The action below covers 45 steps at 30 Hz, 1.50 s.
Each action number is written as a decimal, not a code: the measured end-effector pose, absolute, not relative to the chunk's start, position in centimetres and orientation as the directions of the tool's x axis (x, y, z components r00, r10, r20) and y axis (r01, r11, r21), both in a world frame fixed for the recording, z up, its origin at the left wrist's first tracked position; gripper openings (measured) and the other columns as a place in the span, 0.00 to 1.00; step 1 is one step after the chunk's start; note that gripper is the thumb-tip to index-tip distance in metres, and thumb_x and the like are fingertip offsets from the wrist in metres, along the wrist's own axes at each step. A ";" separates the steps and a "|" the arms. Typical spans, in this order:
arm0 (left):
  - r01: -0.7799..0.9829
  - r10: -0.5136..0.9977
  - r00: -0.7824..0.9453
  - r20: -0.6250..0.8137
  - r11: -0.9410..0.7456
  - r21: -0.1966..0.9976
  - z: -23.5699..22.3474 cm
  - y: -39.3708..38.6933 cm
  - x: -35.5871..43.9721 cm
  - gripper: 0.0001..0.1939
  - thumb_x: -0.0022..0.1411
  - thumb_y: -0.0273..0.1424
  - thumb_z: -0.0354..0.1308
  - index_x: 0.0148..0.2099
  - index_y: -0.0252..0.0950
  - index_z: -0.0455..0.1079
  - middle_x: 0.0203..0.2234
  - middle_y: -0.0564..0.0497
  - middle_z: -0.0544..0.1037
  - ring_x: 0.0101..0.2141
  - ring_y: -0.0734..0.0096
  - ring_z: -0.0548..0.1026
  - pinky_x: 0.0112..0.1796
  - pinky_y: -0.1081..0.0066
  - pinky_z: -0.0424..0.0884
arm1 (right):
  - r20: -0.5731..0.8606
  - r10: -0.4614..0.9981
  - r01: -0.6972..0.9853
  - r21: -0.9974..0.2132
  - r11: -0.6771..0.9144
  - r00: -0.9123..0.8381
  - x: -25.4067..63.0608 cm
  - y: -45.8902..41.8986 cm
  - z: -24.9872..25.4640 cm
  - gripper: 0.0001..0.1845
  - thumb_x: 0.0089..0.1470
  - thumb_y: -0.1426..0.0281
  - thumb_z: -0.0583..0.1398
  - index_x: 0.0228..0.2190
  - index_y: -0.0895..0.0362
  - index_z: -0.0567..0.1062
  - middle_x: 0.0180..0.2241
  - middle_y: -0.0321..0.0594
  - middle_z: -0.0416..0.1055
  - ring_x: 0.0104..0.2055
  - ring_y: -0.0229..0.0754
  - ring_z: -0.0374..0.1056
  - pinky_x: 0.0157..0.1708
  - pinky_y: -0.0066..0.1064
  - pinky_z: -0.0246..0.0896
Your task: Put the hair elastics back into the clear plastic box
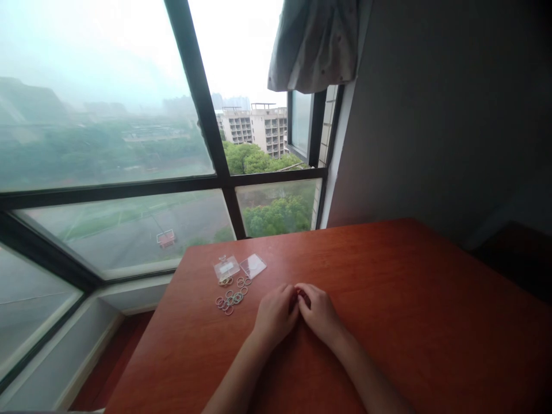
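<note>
My left hand point(276, 313) and my right hand point(318, 310) rest on the reddish-brown table point(409, 299), fingertips meeting. Both are curled around something small and dark red point(302, 296) pinched between them; I cannot make out what it is. To the left of my left hand lies a loose cluster of several small coloured rings point(230, 300), pale green, pink and yellowish. Behind the rings sit a small clear plastic box point(226, 267) and its clear lid point(253, 265), side by side.
The table stands against a large window point(207, 132) with dark frames, overlooking trees and buildings. A grey wall point(431, 115) rises on the right and a bunched curtain point(314, 46) hangs above. The table's left edge drops to a pale sill and floor.
</note>
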<state>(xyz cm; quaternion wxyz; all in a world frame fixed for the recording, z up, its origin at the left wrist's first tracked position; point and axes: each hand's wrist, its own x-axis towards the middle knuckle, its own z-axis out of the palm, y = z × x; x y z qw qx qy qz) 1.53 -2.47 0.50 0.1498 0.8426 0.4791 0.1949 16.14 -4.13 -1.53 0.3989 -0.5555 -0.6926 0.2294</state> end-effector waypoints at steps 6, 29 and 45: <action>0.710 0.847 0.492 0.201 -0.524 0.470 0.0 -2.7 1.0 0.05 0.61 0.29 0.50 0.39 0.38 0.66 0.34 0.49 0.74 0.34 0.68 0.70 0.34 0.72 0.62 | 0.279 0.958 0.587 -0.764 0.268 -0.075 16.1 -4.2 -1.3 0.15 0.52 0.78 0.53 0.39 0.56 0.76 0.37 0.43 0.76 0.39 0.44 0.72 0.42 0.33 0.66; 0.681 0.840 0.507 0.192 -0.527 0.508 0.5 -2.6 0.9 0.07 0.59 0.28 0.52 0.40 0.38 0.68 0.34 0.49 0.75 0.34 0.67 0.71 0.34 0.71 0.63 | 0.252 0.960 0.648 -0.713 0.268 -0.120 16.3 -4.3 -0.8 0.15 0.54 0.77 0.53 0.40 0.55 0.76 0.40 0.43 0.76 0.41 0.45 0.72 0.44 0.33 0.65; 0.682 0.844 0.494 0.209 -0.526 0.509 0.3 -2.6 0.9 0.06 0.59 0.27 0.52 0.39 0.38 0.67 0.34 0.50 0.75 0.34 0.67 0.71 0.34 0.71 0.63 | 0.242 0.962 0.649 -0.713 0.266 -0.129 16.4 -4.5 -0.7 0.15 0.55 0.76 0.53 0.41 0.55 0.76 0.40 0.43 0.76 0.41 0.45 0.72 0.45 0.33 0.65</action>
